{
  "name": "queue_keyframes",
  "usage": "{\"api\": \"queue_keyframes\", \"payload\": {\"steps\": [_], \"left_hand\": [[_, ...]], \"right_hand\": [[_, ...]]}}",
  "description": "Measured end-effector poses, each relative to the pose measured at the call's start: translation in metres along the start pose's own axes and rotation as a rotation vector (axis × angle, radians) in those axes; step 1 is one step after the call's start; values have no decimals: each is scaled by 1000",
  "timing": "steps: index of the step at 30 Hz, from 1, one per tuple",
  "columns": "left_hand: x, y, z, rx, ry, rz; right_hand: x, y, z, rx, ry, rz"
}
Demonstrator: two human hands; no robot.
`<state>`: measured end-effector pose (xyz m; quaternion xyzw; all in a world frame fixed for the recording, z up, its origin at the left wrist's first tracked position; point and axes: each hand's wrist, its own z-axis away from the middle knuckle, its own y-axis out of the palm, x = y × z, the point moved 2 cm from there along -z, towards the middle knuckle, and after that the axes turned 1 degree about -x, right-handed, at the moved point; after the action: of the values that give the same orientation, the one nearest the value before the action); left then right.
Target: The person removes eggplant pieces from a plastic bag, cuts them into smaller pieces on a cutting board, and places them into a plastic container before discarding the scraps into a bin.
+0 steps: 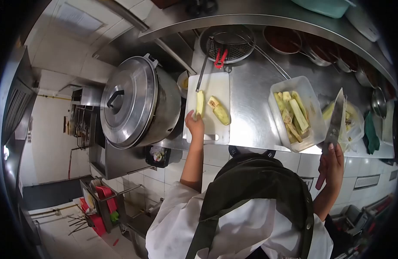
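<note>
Left hand [194, 124] pinches a peeled piece [200, 102] near left edge of cutting board [213, 129]; right hand [332, 162] grips knife [335, 123], well off board's right edge. Likely mid-cutting; next move needs knife over board.

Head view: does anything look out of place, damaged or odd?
Two small things. On the cutting board, a brown patch marks the peeled food right of the pale strip in the left hand. A red item, too small to identify, seems to lie loose on the floor.

two hands [195, 125] [332, 163], one knife [335, 125], one cutting board [217, 83]
</note>
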<state>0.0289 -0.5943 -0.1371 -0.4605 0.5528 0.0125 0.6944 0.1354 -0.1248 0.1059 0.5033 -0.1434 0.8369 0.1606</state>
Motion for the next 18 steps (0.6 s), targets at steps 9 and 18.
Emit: {"api": "queue_keyframes", "payload": {"steps": [9,18], "left_hand": [[-55,21,-50,275,22,-366],[-25,-36,-12,599,-459,849]], "right_hand": [[16,44,-3,357,-89,20],[-12,60,12,286,46,36]]}}
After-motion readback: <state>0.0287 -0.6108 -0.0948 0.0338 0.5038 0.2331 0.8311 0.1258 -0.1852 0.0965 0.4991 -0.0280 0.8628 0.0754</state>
